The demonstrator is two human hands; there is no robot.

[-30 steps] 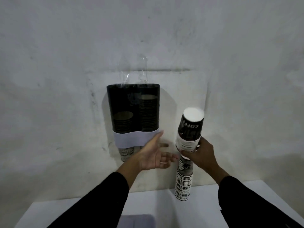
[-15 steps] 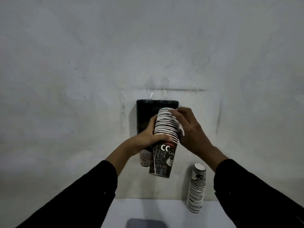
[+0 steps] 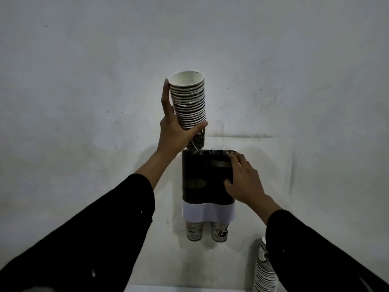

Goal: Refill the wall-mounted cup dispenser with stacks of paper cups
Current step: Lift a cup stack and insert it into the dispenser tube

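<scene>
Left hand point(image 3: 174, 131) is gripping a stack of paper cups point(image 3: 190, 100) just above the cup dispenser point(image 3: 202, 171) at its top left corner, seemingly not yet loaded, while right hand point(image 3: 244, 182) is clasping its top right corner.

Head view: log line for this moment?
left hand grips cup stack | cup stack above left tube of dispenser, not inserted | right hand holds dispenser right edge

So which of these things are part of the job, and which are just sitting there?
Part of the job:
- stack of paper cups, held in the left hand
- cup dispenser, held by the right hand
- spare cup stack

Just there:
- white table
- wall
</scene>
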